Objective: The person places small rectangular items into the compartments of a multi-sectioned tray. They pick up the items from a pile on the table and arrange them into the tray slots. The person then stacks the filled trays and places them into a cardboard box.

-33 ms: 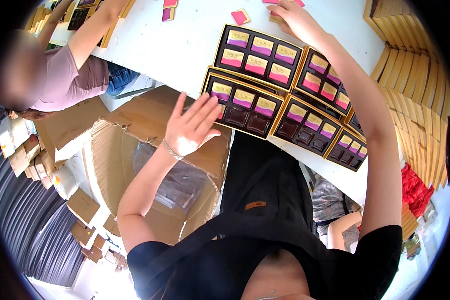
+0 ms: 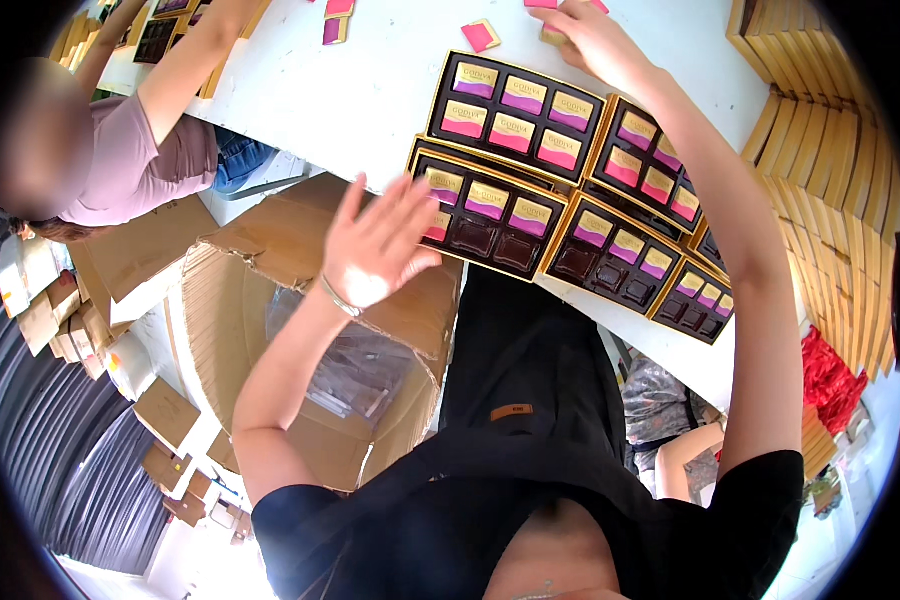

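My left hand [image 2: 370, 245] hovers with fingers spread at the left end of the near gift box [image 2: 495, 243], covering part of it. It holds nothing. That box has a gold rim and a dark tray, with gold-and-purple wrapped chocolates [image 2: 487, 200] in its back row and bare dark compartments in front. Across the table, my right hand [image 2: 585, 40] reaches past the boxes, its fingers bent onto a pink-and-gold wrapped chocolate [image 2: 553, 37]. The box behind [image 2: 517, 115] has both rows filled, purple at the back and pink in front.
More boxes [image 2: 610, 255] stand to the right, some half filled. Loose pink pieces [image 2: 480, 37] lie on the white table [image 2: 370, 90]. Stacked gold boxes [image 2: 830, 200] rise at the right edge. A large open carton [image 2: 240, 330] stands at left, below a co-worker [image 2: 140, 140].
My left hand has shifted slightly, its fingers moving up and closer to the near box. My right hand has lifted or shifted only a little at the loose pieces.
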A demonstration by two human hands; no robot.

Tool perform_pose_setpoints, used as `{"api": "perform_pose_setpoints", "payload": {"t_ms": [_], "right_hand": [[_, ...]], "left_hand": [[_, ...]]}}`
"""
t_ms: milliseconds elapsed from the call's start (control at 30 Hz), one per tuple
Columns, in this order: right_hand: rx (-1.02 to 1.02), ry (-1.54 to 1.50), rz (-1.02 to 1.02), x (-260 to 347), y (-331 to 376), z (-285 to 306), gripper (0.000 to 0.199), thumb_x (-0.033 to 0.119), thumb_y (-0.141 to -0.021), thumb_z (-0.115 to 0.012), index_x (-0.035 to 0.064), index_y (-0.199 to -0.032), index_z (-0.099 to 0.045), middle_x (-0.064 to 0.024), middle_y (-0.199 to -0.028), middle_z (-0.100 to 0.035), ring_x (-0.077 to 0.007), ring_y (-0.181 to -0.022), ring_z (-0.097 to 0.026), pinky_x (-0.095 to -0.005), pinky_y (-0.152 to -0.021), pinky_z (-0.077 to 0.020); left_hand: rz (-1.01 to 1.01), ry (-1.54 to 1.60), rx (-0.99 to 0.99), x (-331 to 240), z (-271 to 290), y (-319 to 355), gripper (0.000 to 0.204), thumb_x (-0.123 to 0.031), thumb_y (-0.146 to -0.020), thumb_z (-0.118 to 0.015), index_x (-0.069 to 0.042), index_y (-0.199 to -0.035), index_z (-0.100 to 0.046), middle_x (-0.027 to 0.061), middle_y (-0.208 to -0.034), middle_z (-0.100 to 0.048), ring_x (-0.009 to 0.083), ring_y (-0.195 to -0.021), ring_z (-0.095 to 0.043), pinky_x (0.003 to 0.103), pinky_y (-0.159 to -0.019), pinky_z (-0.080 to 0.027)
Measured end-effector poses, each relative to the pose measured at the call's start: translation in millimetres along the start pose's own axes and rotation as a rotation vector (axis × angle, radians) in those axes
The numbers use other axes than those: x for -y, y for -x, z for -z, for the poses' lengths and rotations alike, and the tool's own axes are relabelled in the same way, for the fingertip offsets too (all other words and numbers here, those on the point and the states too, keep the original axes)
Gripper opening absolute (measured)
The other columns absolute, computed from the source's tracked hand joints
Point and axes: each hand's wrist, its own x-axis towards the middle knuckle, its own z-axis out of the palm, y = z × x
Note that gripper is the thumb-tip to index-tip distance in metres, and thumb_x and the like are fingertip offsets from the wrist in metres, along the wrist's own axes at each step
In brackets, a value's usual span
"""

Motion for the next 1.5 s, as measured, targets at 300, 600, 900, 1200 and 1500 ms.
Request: {"api": "perform_pose_setpoints", "payload": {"t_ms": [300, 600, 900, 1200, 1500], "right_hand": [[-0.226, -0.796, -0.602, 135.9, 66.8, 82.9, 0.021, 0.008, -0.09, -0.068, 0.0006, -0.109, -0.064, -0.0065, -0.093, -0.07, -0.0102, -0.079, -0.066, -0.0248, -0.071, -0.0528], [-0.428, -0.953, -0.581, 270.7, 118.1, 3.3, 0.016, 0.004, -0.083, -0.071, 0.004, -0.09, -0.057, -0.0116, -0.077, -0.064, -0.0231, -0.064, -0.065, -0.0304, -0.056, -0.0502], [-0.525, -0.725, -0.58, 259.2, 147.1, 44.1, 0.034, -0.001, -0.082, -0.069, 0.0028, -0.113, -0.058, -0.0137, -0.107, -0.054, -0.0197, -0.066, -0.058, -0.0311, -0.059, -0.0517], [-0.458, -0.474, -0.285, 260.8, 188.7, 16.8, 0.051, -0.009, -0.073, -0.065, 0.0008, -0.122, -0.057, -0.0168, -0.122, -0.059, -0.0349, -0.109, -0.06, -0.0398, -0.09, -0.051], [-0.37, -0.264, -0.223, 255.8, 171.8, 9.8, 0.051, 0.01, -0.074, -0.073, 0.004, -0.123, -0.057, -0.0111, -0.123, -0.059, -0.0279, -0.115, -0.055, -0.0435, -0.095, -0.0428]], "left_hand": [[-0.119, 0.272, 0.066, 161.0, -67.0, -184.0, 0.034, -0.009, -0.086, -0.059, -0.013, -0.119, -0.064, 0.0146, -0.108, -0.061, 0.0328, -0.096, -0.062, 0.04, -0.088, -0.051], [0.048, 0.048, -0.208, 174.1, -77.6, -174.9, 0.016, -0.021, -0.087, -0.066, -0.01, -0.097, -0.072, 0.0101, -0.09, -0.067, 0.0284, -0.086, -0.065, 0.036, -0.07, -0.052], [0.232, 0.722, 0.158, -4.3, 8.7, -60.6, 0.011, -0.007, -0.087, -0.069, -0.006, -0.097, -0.073, 0.0054, -0.084, -0.072, 0.0166, -0.075, -0.068, 0.027, -0.069, -0.053], [-0.05, 0.327, -0.202, -47.5, -32.6, -43.6, 0.021, -0.005, -0.08, -0.071, -0.006, -0.101, -0.07, 0.007, -0.097, -0.067, 0.0253, -0.082, -0.066, 0.032, -0.066, -0.054], [-0.105, -0.03, 0.013, -47.1, -28.4, 10.1, 0.052, -0.015, -0.076, -0.072, -0.004, -0.126, -0.06, 0.0091, -0.133, -0.06, 0.0255, -0.127, -0.055, 0.045, -0.109, -0.04]]}}
